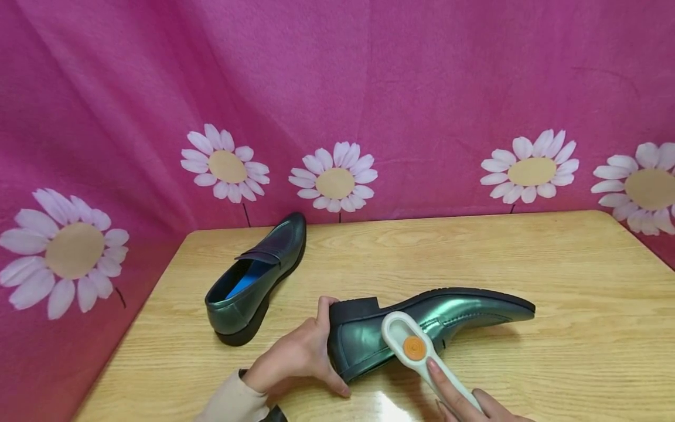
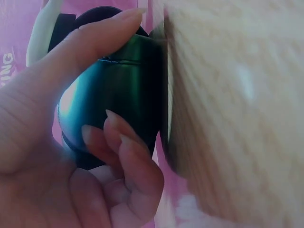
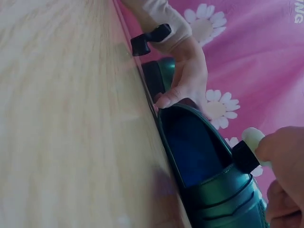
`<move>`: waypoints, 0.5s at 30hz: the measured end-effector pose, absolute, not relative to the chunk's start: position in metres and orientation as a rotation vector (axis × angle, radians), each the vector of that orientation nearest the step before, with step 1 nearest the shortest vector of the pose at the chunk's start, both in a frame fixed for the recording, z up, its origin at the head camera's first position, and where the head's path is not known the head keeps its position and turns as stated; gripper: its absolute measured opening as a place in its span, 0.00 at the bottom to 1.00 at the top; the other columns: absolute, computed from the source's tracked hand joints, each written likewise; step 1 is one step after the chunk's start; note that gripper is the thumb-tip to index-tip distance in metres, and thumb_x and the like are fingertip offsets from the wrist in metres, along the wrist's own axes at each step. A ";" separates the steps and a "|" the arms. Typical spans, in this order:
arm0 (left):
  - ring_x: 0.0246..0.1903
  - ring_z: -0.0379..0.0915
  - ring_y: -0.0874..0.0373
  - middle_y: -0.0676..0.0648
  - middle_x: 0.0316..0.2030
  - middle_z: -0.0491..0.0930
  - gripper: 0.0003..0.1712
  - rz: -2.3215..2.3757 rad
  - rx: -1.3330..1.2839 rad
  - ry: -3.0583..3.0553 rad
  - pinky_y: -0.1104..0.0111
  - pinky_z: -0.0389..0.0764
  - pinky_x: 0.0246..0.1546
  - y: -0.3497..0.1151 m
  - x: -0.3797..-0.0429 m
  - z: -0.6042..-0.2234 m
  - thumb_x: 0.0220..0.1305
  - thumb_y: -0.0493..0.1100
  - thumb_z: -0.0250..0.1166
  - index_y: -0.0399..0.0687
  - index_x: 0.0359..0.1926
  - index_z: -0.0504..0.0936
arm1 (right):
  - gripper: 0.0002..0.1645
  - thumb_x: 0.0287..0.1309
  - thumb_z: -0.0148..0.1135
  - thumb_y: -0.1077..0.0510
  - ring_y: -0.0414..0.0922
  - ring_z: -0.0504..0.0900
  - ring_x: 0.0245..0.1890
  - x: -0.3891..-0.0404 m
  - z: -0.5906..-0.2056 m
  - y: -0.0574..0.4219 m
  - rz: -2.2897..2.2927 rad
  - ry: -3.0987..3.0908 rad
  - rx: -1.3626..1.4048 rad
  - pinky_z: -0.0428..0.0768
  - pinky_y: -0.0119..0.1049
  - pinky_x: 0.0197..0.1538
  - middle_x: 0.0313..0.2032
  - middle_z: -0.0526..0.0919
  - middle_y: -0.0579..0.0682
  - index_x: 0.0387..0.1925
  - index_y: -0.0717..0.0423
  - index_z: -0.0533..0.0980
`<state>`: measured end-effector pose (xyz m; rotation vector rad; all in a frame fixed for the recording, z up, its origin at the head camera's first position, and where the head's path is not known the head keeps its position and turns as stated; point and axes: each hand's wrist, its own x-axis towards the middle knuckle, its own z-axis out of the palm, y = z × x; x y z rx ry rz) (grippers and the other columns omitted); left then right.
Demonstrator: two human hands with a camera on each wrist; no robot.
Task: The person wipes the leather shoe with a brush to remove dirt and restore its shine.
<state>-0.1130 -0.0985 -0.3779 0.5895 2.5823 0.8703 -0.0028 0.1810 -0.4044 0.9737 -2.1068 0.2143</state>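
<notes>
A dark green, glossy loafer (image 1: 364,340) lies on its side on the table, sole facing away and toe to the right. My left hand (image 1: 303,351) grips it round the heel. In the left wrist view the thumb lies along one side of the heel (image 2: 126,85), the other fingers curled at the opposite side. My right hand (image 1: 457,401) holds a shoe brush (image 1: 422,363) by its white handle, index finger stretched along it below an orange button. The brush's black head (image 3: 244,156) meets the loafer's upper side in the right wrist view.
The matching loafer (image 1: 239,319) stands upright on its sole at the left, a blue insole inside. Both rest on a light wooden table (image 1: 580,351). A pink cloth (image 1: 422,88) with white daisies hangs behind and to the left.
</notes>
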 end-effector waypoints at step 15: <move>0.37 0.74 0.54 0.43 0.34 0.75 0.72 0.837 0.557 2.570 0.60 0.74 0.43 -0.097 -0.116 -0.375 0.22 0.52 0.86 0.49 0.64 0.46 | 0.26 0.72 0.42 0.42 0.28 0.53 0.17 0.002 -0.405 0.169 0.410 -2.163 0.621 0.48 0.16 0.16 0.37 0.85 0.43 0.53 0.49 0.81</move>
